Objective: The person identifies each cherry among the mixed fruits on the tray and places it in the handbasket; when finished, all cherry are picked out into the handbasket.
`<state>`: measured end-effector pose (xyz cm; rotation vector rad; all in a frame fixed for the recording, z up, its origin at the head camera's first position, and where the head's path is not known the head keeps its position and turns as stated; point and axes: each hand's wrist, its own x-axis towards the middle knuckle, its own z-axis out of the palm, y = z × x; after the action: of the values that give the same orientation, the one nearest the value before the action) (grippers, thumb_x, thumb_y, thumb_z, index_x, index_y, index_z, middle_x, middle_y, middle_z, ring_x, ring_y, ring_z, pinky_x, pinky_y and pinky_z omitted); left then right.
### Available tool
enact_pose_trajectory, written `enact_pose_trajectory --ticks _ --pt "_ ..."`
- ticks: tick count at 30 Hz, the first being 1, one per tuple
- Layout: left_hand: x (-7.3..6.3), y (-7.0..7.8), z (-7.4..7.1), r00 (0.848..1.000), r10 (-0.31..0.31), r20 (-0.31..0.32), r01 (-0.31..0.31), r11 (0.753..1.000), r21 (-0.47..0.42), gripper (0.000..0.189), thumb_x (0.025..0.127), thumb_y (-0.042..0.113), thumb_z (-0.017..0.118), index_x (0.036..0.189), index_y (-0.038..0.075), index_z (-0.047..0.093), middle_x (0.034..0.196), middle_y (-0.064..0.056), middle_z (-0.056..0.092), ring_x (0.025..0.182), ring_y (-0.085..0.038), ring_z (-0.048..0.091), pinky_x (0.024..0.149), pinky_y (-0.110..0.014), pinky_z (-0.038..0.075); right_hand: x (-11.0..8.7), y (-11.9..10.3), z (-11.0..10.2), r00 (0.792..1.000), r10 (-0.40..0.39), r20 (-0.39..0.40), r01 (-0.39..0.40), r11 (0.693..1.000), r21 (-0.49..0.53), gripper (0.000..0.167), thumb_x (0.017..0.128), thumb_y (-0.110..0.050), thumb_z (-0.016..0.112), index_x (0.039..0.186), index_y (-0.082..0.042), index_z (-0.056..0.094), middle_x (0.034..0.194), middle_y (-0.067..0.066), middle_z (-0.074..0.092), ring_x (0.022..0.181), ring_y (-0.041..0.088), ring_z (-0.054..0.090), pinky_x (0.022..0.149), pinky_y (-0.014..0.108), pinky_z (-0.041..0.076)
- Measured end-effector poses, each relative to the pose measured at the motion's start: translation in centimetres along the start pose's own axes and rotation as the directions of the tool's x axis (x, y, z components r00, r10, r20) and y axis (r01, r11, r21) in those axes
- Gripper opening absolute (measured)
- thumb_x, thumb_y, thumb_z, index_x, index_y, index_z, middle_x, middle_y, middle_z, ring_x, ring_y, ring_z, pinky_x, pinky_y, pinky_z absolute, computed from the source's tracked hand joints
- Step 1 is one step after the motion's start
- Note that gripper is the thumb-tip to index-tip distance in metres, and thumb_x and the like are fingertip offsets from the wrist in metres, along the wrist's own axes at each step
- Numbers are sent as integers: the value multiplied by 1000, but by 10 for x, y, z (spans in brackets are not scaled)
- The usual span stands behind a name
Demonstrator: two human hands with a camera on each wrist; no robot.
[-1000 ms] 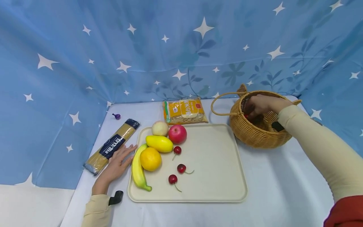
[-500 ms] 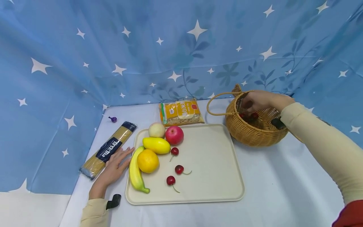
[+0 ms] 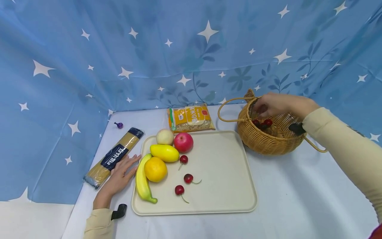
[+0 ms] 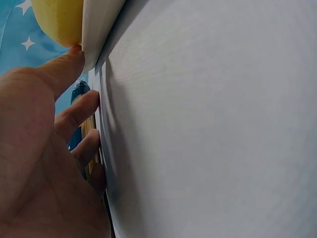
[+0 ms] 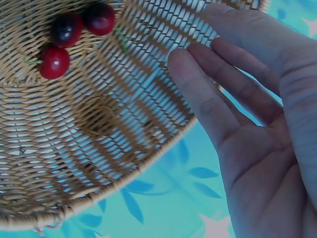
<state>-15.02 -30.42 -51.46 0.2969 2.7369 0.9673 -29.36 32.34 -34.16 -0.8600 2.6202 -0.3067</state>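
Note:
My right hand (image 3: 277, 105) is over the wicker basket (image 3: 270, 144), fingers loosely bent and thumb apart. In the right wrist view nothing lies between the thumb and fingers of that hand (image 5: 247, 119). Three dark red cherries (image 5: 54, 62) lie inside the basket, apart from the hand. On the left, my left hand (image 3: 119, 177) rests with extended fingers between the beige tray (image 3: 221, 172) and a pasta packet (image 3: 114, 156). Its thumb touches the tray rim (image 4: 94, 34) in the left wrist view. Beside it on the tray lies a banana (image 3: 144, 182).
The tray also holds an orange (image 3: 156, 169), a yellow mango (image 3: 164, 153), a pale round fruit (image 3: 164, 136), a red apple (image 3: 183, 142) and three cherries (image 3: 188, 178). Behind it lies a grain bag (image 3: 191, 118). A purple lollipop (image 3: 119, 125) lies back left.
My right hand has drawn up and slightly right inside the basket opening, and the cherries below it show more. The view has shifted a little. My left hand stays by the tray.

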Motion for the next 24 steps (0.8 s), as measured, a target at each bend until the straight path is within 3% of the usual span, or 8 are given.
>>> enact_pose_trajectory --ticks 7,12,17,24 --pt "0 0 0 1000 6 -11 -6 1000 -4 50 114 33 54 162 24 48 173 -19 36 164 -51 10 116 -77 14 -7 -18 -9 999 -11 -36 11 1000 -2 39 91 -9 83 127 3 74 114 14 81 100 24 78 88 43 65" --pt "0 -2 0 1000 -2 -7 2 1000 -4 50 114 34 53 163 26 48 174 -19 36 164 -50 10 116 -77 13 -13 -33 -11 991 -59 -121 61 998 17 39 91 -11 86 129 -9 76 115 3 82 103 20 78 89 36 64" --pt "1 -3 0 1000 -9 -2 9 1000 -6 50 114 35 53 163 26 47 174 -18 35 165 -50 9 117 -78 12 -17 -46 -6 978 -84 -189 101 991 84 35 91 -9 86 125 -11 78 118 4 80 98 15 80 84 26 64" --pt "1 -3 1 1000 -6 -9 6 1000 -4 50 114 36 53 163 27 48 174 -18 36 165 -49 10 117 -76 13 -15 -68 2 962 -175 -210 187 982 38 32 94 -13 84 125 -17 77 119 -3 77 94 9 76 82 31 63"
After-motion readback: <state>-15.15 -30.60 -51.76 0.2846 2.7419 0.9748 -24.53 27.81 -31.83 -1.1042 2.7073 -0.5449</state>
